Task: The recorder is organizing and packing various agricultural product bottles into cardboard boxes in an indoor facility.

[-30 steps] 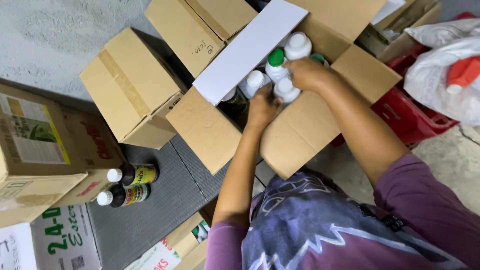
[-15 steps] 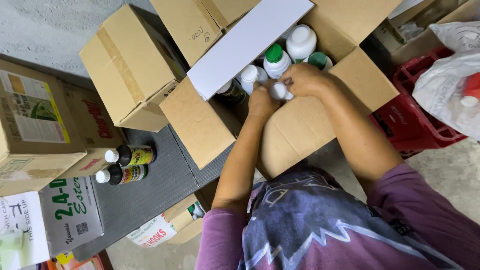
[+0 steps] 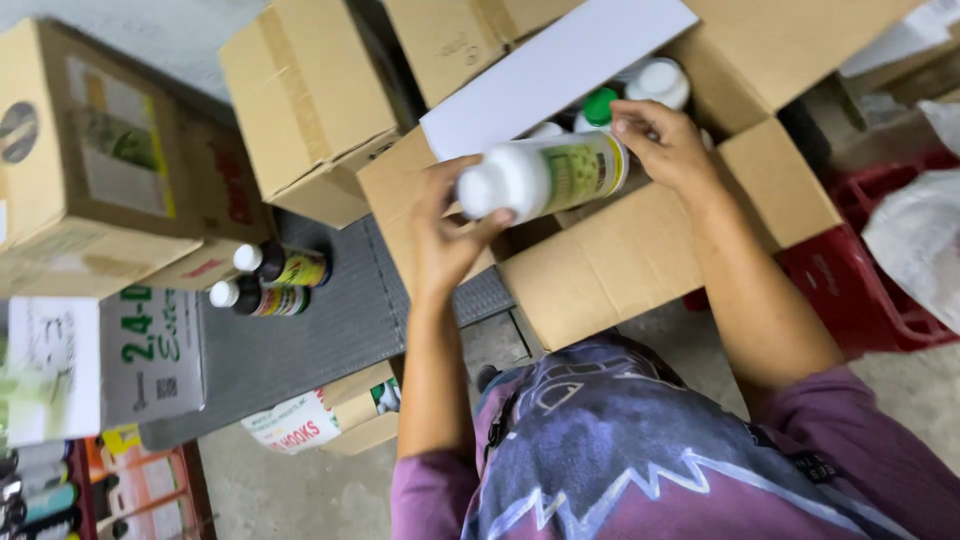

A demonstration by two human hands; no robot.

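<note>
- The left hand (image 3: 445,235) and the right hand (image 3: 668,150) both clamp their grip on a white bottle (image 3: 545,178), lying sideways just above the open cardboard box (image 3: 610,260).
- More bottles (image 3: 655,85) stand inside the box.
- I think it is better to support the cap end firmly, so the bottle does not slip.

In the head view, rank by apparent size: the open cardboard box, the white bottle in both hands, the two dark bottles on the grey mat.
1. Open cardboard box
2. White bottle, though it sits nearer the camera
3. Two dark bottles, alike; unranked
</note>
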